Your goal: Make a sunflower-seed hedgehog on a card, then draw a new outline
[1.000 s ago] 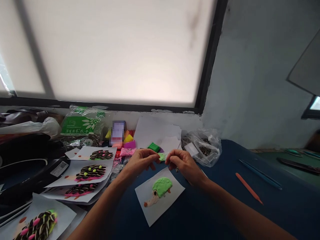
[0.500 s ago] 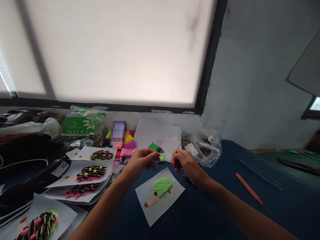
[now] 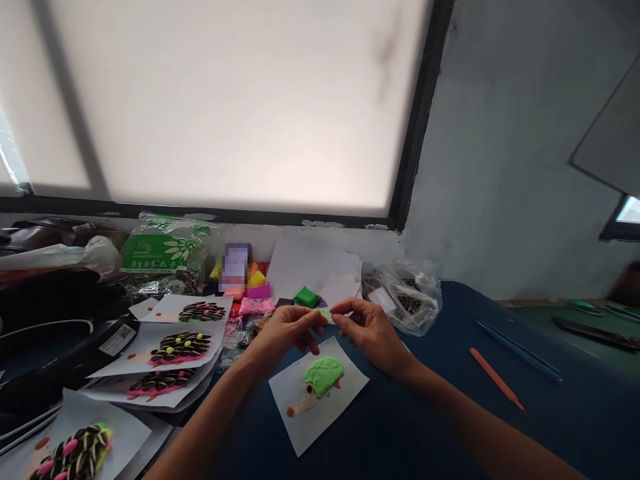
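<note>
Above a white paper card (image 3: 320, 433), my left hand (image 3: 293, 330) and my right hand (image 3: 367, 330) are held close together, thumbs and fingertips pinched. Whatever lies between the fingertips is too small to make out. The card carries a hedgehog of modelling clay (image 3: 325, 375), with a bright green body, a pale snout, a brown nose and a black eye. Just behind the fingertips is a light green packet (image 3: 324, 313), partly covered by my hands. A darker green packet (image 3: 306, 297) lies a little farther back.
Finished-looking hedgehog cards (image 3: 181, 348) with striped seeds overlap at the left. A clear bag of seeds (image 3: 405, 293) stands behind my right hand. An orange clay tool (image 3: 496, 379) and a blue pen-like stick (image 3: 520, 352) lie at the right. A green seed bag (image 3: 160, 250) leans at the back.
My right hand has shifted slightly left and its fingers have extended toward my left hand, so the fingertips are nearer together. The green clay hedgehog card stays in place.
</note>
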The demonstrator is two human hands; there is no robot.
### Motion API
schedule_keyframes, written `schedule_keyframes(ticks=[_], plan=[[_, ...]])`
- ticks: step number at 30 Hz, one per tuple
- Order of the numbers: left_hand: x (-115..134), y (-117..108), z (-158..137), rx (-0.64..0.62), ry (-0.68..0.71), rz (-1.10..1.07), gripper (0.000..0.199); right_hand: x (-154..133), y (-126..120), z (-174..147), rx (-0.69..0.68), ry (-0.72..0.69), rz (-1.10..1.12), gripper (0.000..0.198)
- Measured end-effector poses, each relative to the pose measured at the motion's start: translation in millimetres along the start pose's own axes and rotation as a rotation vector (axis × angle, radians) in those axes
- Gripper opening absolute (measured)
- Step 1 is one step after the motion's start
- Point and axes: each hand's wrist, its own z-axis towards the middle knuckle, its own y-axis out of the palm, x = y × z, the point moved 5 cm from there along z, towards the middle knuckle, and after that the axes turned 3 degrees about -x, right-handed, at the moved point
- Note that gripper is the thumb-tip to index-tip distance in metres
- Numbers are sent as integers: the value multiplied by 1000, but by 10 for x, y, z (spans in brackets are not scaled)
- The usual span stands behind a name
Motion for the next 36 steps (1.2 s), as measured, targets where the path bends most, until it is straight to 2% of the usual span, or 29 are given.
schedule_keyframes(ticks=[5, 9, 13, 18, 24, 36], plan=[[46, 95, -32, -101, -27, 49, 45, 14, 98, -14, -92, -74, 125, 22], [85, 147, -54, -134, -58, 69, 48, 56, 113, -15, -85, -95, 190, 18], [93, 145, -59, -147, -48, 55, 47, 11, 84, -28, -24, -138, 150, 15], [75, 113, -57, -142, -54, 49, 43, -26, 66, -36, -1, -142, 62, 20], [121, 103, -70, -102, -60, 10, 45, -27, 83, -34, -66, -103, 69, 23], [112, 75, -76, -151, -91, 152, 47, 14, 101, -69, 0, -97, -126, 13]])
